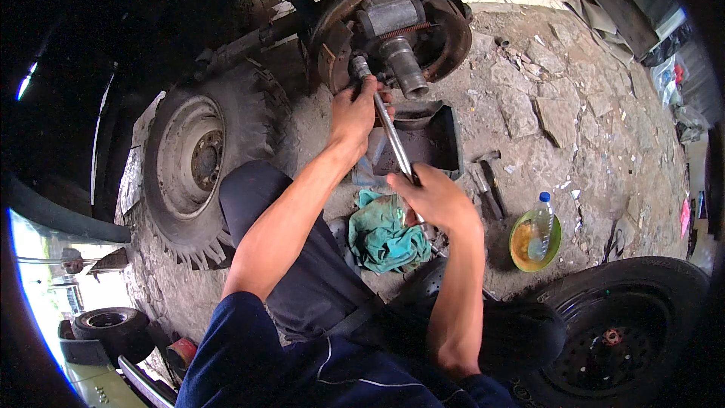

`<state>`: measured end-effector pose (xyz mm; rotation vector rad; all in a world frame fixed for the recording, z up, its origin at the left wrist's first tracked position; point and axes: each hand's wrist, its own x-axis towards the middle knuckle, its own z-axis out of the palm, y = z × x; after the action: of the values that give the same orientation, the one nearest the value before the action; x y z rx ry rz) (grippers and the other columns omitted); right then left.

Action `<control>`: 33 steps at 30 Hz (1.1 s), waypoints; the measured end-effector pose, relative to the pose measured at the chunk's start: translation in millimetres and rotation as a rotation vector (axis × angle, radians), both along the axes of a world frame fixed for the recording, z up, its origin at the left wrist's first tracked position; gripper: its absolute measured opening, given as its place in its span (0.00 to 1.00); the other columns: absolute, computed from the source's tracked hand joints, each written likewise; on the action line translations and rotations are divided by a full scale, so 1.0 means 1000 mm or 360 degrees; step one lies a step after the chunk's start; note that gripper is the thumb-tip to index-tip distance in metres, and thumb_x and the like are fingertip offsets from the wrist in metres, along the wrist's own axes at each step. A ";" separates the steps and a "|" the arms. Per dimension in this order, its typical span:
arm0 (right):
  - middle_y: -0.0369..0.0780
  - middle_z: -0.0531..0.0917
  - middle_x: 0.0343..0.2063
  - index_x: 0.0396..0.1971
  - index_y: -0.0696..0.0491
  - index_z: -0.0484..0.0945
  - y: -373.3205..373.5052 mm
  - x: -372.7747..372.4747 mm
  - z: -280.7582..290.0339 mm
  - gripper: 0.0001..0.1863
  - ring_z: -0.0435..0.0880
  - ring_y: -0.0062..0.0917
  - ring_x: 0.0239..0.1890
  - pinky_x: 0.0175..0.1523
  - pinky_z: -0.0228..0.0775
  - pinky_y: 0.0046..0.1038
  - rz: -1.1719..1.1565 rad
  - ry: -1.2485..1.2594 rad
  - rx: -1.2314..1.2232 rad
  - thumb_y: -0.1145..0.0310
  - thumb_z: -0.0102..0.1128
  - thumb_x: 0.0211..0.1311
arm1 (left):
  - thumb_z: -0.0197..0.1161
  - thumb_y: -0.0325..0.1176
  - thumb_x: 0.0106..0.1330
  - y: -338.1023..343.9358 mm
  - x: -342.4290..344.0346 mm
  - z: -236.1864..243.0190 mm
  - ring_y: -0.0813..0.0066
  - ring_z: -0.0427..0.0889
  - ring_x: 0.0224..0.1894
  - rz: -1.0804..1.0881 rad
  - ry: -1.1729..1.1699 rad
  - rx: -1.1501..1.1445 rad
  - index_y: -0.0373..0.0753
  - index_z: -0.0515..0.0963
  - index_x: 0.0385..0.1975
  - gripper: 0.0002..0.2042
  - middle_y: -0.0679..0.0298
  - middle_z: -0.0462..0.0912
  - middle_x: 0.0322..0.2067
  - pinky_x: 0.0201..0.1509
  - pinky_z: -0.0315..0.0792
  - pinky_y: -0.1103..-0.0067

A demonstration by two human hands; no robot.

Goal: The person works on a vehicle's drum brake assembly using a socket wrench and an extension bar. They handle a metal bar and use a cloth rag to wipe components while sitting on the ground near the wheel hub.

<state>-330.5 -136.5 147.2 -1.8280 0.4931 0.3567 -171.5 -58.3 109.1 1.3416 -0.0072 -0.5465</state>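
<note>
Crouches low over a rough floor (483, 98) of cracked grey slabs, dusty and strewn with pale chips. Grips a long steel bar (391, 134) with both hands at the middle of the scene, slanting from far left to near right. Curls the left hand (353, 111) closed round its far part, just short of the socket end; closes the right hand (434, 196) round its near part, fingers partly hidden. Has the bar's far end at the left part of a round rusty brake plate (331, 57); cannot tell how firmly seated. Sees a dark tray (455, 140) below the plate, a crumpled teal rag (385, 234) nearer. Finds to the right a hammer (493, 189), then a green bowl (521, 242) with a clear bottle (541, 227) in it. Faces a treaded wheel (198, 155) upright at left, a black wheel (604, 355) at near right, plastic bags (664, 79) along the far right edge, deep shadow at far left.
</note>
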 end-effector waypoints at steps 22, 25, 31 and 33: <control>0.34 0.71 0.13 0.33 0.57 0.75 0.023 -0.038 -0.053 0.19 0.59 0.20 0.05 0.11 0.50 0.23 -0.0866 -0.0170 0.2273 0.55 0.46 0.67 | 0.40 0.49 0.72 -0.018 -0.053 0.011 0.81 0.60 0.16 0.0106 0.0615 -0.0364 0.43 0.66 0.37 0.16 0.72 0.65 0.18 0.17 0.57 0.81; 0.32 0.71 0.13 0.35 0.58 0.75 0.029 -0.037 -0.044 0.22 0.57 0.14 0.05 0.11 0.45 0.18 -0.0987 -0.0201 0.1833 0.52 0.46 0.67 | 0.43 0.52 0.70 -0.016 -0.051 -0.001 0.82 0.58 0.13 0.0090 0.0535 -0.0375 0.43 0.67 0.37 0.17 0.71 0.65 0.18 0.15 0.54 0.81; 0.50 0.78 0.23 0.35 0.61 0.73 0.070 -0.042 -0.027 0.19 0.76 0.48 0.26 0.32 0.66 0.44 -0.0950 -0.0522 -0.0972 0.57 0.56 0.60 | 0.45 0.47 0.71 -0.022 -0.058 0.010 0.84 0.54 0.15 0.0220 0.0537 -0.0260 0.42 0.67 0.36 0.14 0.74 0.61 0.18 0.16 0.51 0.84; 0.50 0.77 0.21 0.31 0.60 0.73 0.075 -0.039 -0.020 0.18 0.75 0.51 0.25 0.31 0.65 0.45 -0.0881 -0.0308 -0.1083 0.56 0.56 0.60 | 0.45 0.46 0.71 -0.023 -0.059 0.015 0.84 0.54 0.16 0.0221 0.0553 -0.0237 0.41 0.67 0.35 0.13 0.74 0.60 0.18 0.17 0.51 0.84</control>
<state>-369.7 -61.3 127.3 -2.2293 1.0376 -0.4151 -230.0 -81.3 124.0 1.0804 0.3214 -0.6420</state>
